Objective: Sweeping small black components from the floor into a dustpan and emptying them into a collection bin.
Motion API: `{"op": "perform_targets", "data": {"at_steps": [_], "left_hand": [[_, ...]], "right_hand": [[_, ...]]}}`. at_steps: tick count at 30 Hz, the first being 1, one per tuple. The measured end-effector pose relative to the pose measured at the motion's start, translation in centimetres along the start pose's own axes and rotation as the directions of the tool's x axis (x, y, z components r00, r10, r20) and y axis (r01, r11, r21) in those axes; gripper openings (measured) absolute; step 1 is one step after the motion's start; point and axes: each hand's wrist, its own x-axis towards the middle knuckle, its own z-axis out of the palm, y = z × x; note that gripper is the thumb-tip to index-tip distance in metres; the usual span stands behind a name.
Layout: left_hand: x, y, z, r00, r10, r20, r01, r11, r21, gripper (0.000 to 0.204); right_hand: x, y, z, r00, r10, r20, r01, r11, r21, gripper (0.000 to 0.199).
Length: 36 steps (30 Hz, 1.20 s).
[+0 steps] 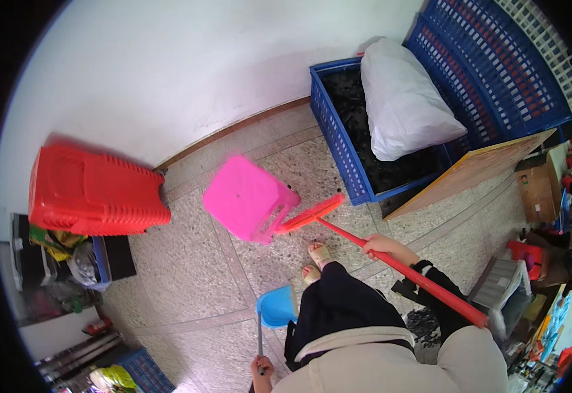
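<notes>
My right hand (380, 245) is closed round the red handle of a broom (313, 215). The broom's orange-red bristles touch the speckled floor beside a pink plastic stool (243, 195). Small dark bits lie on the floor near the bristles. Low on the left, my left hand (262, 367) grips the grey stick of a dustpan (277, 306). The dustpan's blue pan rests at floor level, left of my legs and apart from the broom head. My sandalled feet stand between the stool and the dustpan.
Stacked red stools (99, 190) stand by the wall at the left. A blue crate (339, 137) holds dark material and a white sack (407, 98). A board (469, 171) leans against it. At the right are a cardboard box (538, 190), a grey bin (499, 281) and another person (564, 259).
</notes>
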Motion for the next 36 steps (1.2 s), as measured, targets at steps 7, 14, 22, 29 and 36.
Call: {"op": "perform_targets", "data": {"at_steps": [7,14,22,29,36], "left_hand": [[-2.5,-2.7,8.0,0.996,-0.084,-0.018,0.085,0.990,0.110,0.020],[-0.9,0.4,9.9,0.995,-0.095,-0.030,0.099,0.947,0.305,0.024],[3.3,1.3,12.5,0.988,-0.125,-0.086,0.151,0.878,0.454,0.027],[4.3,1.9,12.2,0.979,-0.160,-0.125,0.202,0.831,0.518,0.025],[5.6,0.8,11.9,0.977,-0.163,-0.141,0.214,0.820,0.530,0.024]], "right_hand": [[9.7,-2.2,-6.3,0.975,-0.221,0.014,0.200,0.853,-0.482,0.011],[4.1,1.4,-6.0,0.996,-0.038,-0.086,0.047,0.994,0.095,0.012],[-1.3,13.2,-2.4,0.993,0.038,-0.110,-0.001,0.950,0.312,0.030],[-8.1,13.5,-2.0,0.963,0.058,-0.263,0.039,0.936,0.350,0.029],[-6.9,10.5,-8.5,0.933,-0.004,-0.360,0.052,0.991,0.124,0.023]]}}
